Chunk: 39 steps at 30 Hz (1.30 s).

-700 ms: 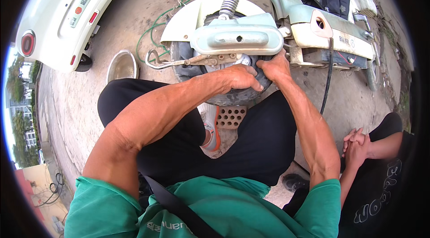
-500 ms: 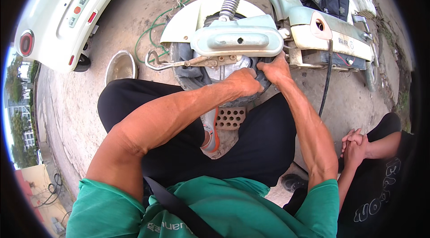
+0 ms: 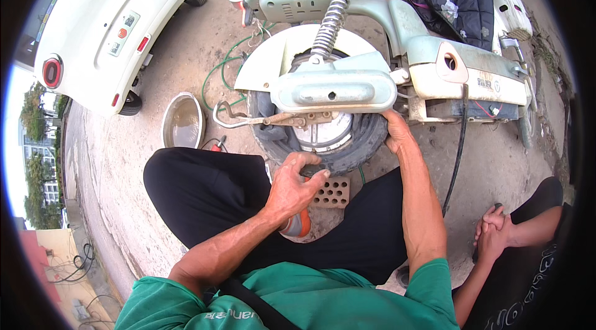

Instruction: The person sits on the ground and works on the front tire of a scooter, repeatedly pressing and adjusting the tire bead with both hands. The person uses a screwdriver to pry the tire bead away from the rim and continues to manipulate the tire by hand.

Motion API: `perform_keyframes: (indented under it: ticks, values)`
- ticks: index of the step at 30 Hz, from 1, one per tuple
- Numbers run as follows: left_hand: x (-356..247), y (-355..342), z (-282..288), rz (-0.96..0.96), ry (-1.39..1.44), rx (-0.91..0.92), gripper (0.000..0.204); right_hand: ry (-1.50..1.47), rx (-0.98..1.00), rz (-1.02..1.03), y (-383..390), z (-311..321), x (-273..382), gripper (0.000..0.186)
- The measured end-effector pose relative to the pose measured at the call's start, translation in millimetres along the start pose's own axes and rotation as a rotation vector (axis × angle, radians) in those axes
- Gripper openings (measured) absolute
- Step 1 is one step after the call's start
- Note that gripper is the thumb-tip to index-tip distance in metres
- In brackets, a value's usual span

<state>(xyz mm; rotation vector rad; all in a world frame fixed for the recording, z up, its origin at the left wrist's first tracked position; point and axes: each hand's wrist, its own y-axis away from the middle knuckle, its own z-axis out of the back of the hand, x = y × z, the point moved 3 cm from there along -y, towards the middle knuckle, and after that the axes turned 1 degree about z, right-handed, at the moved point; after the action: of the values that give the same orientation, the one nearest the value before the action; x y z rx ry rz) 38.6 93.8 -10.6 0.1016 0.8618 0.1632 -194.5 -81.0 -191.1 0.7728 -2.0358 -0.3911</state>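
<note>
A pale green electric scooter (image 3: 372, 16) stands before me. Its rear wheel has a dark, dusty tyre (image 3: 363, 144) around a silver hub (image 3: 326, 135), part of it hidden by a pale green side cover (image 3: 335, 93). My right hand (image 3: 398, 134) grips the tyre's right side, its fingertips hidden behind the rubber. My left hand (image 3: 294, 182) is at the tyre's lower edge, thumb and forefinger apart with nothing seen between them. I cannot tell whether it touches the rubber. A brick with holes (image 3: 332, 193) lies on the ground below the wheel.
A basin of murky water (image 3: 184, 122) and a red-handled tool (image 3: 217, 145) are on the left. Green hose (image 3: 214, 75) lies behind the wheel. A white car (image 3: 105, 32) stands far left. A black cable (image 3: 460, 144) hangs from the scooter. At right sits a person with clasped hands (image 3: 495, 230).
My left hand has come down and left from the hub area, its closed fingers loosening. My right hand remains on the tyre's right side. The view has shifted, and more of the hub shows.
</note>
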Motion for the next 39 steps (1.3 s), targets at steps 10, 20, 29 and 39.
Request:
perform_keyframes:
  ticks: [10, 20, 29, 39]
  values:
    - [137.1, -9.1, 16.0, 0.610, 0.985, -0.332, 0.069, -0.176, 0.055, 0.047, -54.1, 17.8, -20.7, 0.052]
    - [156.3, -61.8, -27.8, 0.460, 1.397, -0.343, 0.046, -0.083, -0.082, 0.229, -47.6, 14.2, -18.1, 0.055]
    - [163.4, -65.0, -18.5, 0.473, 1.323, -0.383, 0.049, -0.131, -0.163, 0.274, -44.1, 17.4, -27.2, 0.058]
    - [154.8, -58.8, -18.3, 0.462, 1.320, -0.457, 0.068, -0.180, -0.025, 0.116, -28.6, 5.0, 4.4, 0.063]
